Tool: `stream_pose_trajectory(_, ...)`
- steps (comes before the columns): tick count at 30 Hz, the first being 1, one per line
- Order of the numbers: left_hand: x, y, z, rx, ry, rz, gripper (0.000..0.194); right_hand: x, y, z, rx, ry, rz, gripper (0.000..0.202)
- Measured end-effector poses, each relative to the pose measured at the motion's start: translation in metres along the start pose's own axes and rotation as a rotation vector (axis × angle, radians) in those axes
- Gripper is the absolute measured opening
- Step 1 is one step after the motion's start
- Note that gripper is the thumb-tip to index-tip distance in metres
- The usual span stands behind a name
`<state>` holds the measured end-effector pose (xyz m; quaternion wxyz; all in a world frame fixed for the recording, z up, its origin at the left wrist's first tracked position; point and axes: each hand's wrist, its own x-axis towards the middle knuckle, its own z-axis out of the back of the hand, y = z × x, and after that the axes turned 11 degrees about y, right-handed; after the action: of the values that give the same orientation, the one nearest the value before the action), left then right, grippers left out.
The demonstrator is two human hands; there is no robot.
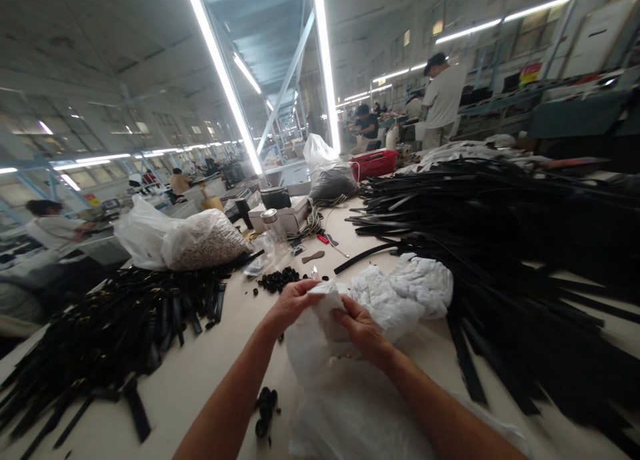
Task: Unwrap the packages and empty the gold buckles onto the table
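In the middle of the table, my left hand (295, 301) pinches the upper edge of a white soft piece of material (329, 308). My right hand (364, 328) grips the same piece from the right side. Whether it is cloth, paper or part of a bag, I cannot tell. Beneath both hands spreads a thin whitish plastic bag (350, 407), with a few small gold-coloured bits near its opening. A crumpled white bundle (423, 283) lies just beyond my right hand. Small black round pieces (281, 280) are heaped past my left hand.
Black strips (500, 247) are piled at the right, and shorter black straps (110, 327) at the left. Farther back stand a bag of small beige pieces (205, 240), a clear jar (273, 223), a red basket (375, 163) and a red-handled tool (323, 239). Several people work beyond.
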<state>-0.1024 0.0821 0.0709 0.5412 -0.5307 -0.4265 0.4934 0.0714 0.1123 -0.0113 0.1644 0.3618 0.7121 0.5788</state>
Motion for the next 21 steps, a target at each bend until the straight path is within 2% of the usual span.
stream_pose_trajectory(6, 0.006, -0.026, -0.002, 0.195, -0.120, -0.158, 0.025, 0.002, -0.002, 0.003, -0.156, 0.002, 0.059, 0.031)
stream_pose_trajectory(10, 0.004, -0.039, -0.006, 0.394, -0.221, -0.317, 0.021, 0.001, -0.001, 0.005, -0.607, -0.054, 0.052, 0.031)
stream_pose_trajectory(12, 0.001, -0.044, -0.005, 0.405, -0.254, -0.346, 0.023, -0.001, -0.002, 0.004, -0.843, -0.074, 0.069, 0.043)
stream_pose_trajectory(15, -0.002, -0.051, -0.002, 0.428, -0.328, -0.414, 0.023, -0.003, -0.006, 0.001, -1.052, -0.055, 0.120, 0.070)
stream_pose_trajectory(18, -0.003, -0.061, -0.001, 0.575, -0.327, -0.467, 0.020, -0.003, -0.011, 0.001, -1.116, -0.057, 0.147, 0.075)
stream_pose_trajectory(21, -0.002, -0.070, -0.003, 0.815, -0.266, -0.497, 0.018, 0.000, -0.015, 0.004, -1.042, -0.114, 0.242, 0.075)
